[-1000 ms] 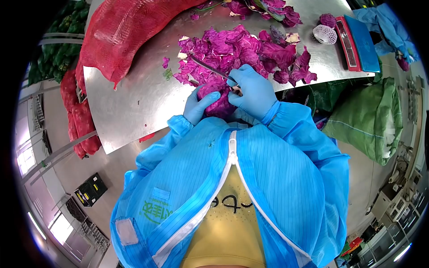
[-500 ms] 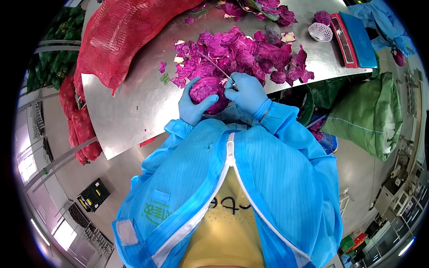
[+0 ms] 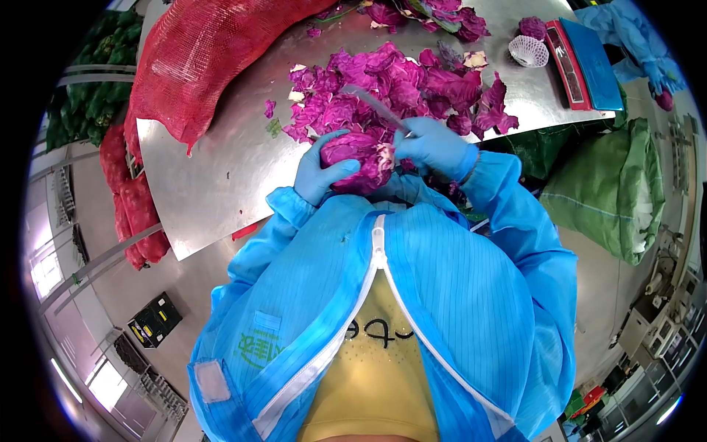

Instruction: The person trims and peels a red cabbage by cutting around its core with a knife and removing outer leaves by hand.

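Observation:
A red cabbage (image 3: 353,163) rests in my left hand (image 3: 318,173), whose gloved fingers curl round its left side near the table's front edge. Its pale cut stem end faces right. My right hand (image 3: 436,147), also in a blue glove, is closed round the handle of a knife (image 3: 375,105), just right of the cabbage. The blade slants up and left over a heap of loose purple cabbage leaves (image 3: 390,77). The knife's handle is mostly hidden by my fingers.
The steel table (image 3: 213,188) carries a full red mesh sack (image 3: 199,59) at the left. Far right are a white foam net (image 3: 529,51), a small cabbage (image 3: 532,28) and a blue-and-red scale-like box (image 3: 585,65). A green sack (image 3: 607,191) stands beside the table. Another person's blue sleeve (image 3: 633,37) shows beyond.
My right hand with the knife has moved right, away from the cabbage. The cabbage has turned in my left hand, so its pale stem end now shows on the right.

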Motion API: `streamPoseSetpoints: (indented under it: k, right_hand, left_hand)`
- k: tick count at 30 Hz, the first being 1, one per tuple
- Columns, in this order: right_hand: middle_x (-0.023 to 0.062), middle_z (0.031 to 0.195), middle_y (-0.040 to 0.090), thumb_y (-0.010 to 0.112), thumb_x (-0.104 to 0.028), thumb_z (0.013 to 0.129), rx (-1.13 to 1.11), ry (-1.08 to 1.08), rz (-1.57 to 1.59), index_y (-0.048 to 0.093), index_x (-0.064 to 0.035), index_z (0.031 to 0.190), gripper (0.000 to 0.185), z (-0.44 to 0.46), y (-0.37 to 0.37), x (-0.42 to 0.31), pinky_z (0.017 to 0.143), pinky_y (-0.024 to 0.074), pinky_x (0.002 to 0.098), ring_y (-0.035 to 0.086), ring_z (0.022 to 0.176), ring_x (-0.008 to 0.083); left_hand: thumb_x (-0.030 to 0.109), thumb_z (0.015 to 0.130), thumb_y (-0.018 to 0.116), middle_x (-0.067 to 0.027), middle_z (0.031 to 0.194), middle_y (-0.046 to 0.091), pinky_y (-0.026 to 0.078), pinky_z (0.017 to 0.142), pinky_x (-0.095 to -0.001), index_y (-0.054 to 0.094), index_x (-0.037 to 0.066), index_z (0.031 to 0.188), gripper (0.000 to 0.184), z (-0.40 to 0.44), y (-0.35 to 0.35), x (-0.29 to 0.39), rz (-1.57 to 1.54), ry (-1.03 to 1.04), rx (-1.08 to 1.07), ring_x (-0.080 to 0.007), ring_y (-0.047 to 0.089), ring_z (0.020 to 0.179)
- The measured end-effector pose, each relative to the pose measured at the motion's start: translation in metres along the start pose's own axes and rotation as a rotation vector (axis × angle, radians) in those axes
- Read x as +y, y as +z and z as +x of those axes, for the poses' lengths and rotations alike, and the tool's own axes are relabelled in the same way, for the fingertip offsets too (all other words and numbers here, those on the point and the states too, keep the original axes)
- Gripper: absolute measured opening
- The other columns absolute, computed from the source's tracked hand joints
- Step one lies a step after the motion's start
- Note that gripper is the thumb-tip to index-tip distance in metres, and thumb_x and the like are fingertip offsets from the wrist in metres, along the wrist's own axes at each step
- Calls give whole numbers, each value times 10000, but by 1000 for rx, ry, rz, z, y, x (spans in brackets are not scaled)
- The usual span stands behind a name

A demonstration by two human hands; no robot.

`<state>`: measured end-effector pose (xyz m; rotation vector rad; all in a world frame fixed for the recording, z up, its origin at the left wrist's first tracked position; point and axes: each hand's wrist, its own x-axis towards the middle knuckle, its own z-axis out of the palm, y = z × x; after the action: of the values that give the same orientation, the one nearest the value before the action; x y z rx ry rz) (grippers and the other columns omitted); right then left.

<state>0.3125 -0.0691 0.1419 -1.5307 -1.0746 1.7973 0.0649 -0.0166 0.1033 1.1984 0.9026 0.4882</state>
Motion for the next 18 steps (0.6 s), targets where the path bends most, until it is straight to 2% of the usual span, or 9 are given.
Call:
streamPoseSetpoints:
  k: [2,5,8,10,12,13,14,16,18]
  right_hand:
    - [45,659,555,636,-165,733,29,-16,151,598,-25,805,162,-10,-16,1,517,450,265,528,520,136]
    - [57,684,588,681,-189,749,230,-66,29,605,-24,845,205,-14,-17,2,534,472,285,566,555,152]
    - [95,756,639,700,-269,799,864,-627,-598,617,-61,938,264,-2,0,10,558,488,316,626,630,219]
    - [90,708,614,668,-242,826,847,-630,-546,603,-65,890,199,-8,18,1,539,468,323,619,612,211]
    - [12,673,580,707,-195,804,740,-576,-219,613,-19,922,232,-7,38,-1,559,441,231,528,597,65]
    - [67,693,586,690,-267,788,756,-566,-254,604,-56,905,256,-13,48,-9,547,468,295,605,605,161]
    - [65,780,600,716,-344,760,740,-642,-213,605,-74,963,355,-9,55,-7,561,483,294,621,649,166]
    - [62,834,588,729,-426,721,699,-659,-525,601,-101,1024,462,-13,61,-15,570,496,309,632,692,187]
    - [51,819,572,727,-486,685,711,-689,-632,593,-118,1014,512,-8,61,-15,551,491,344,627,691,211]
  left_hand:
    - [271,689,782,-167,1170,587,452,963,-371,463,5,1281,723,1,-6,-3,-165,-49,-62,-253,583,1069]
    - [357,770,672,-170,1231,553,450,970,-385,421,-1,1323,706,-2,-9,1,-410,-194,-119,-267,575,1094]
    - [384,787,646,-167,1257,539,452,971,-393,422,5,1326,695,1,-2,0,-550,-214,-161,-277,571,1103]
    - [392,800,629,-163,1252,547,457,965,-398,424,13,1327,680,3,2,-3,-622,-229,-159,-278,577,1093]
    - [398,801,625,-163,1244,556,459,963,-401,424,17,1327,681,1,7,5,-683,-258,-137,-280,587,1078]
    - [387,806,618,-165,1207,575,477,941,-395,433,14,1316,658,2,9,7,-700,-252,-127,-276,601,1047]
    - [387,806,618,-165,1207,575,477,941,-395,433,14,1316,658,3,9,6,-700,-251,-127,-276,601,1047]
    - [372,814,612,-164,1178,584,495,912,-383,443,10,1299,629,6,9,7,-587,-199,-89,-267,610,1022]
    - [351,812,624,-158,1155,590,507,889,-373,451,6,1287,612,6,9,10,-559,-174,-83,-256,615,1003]
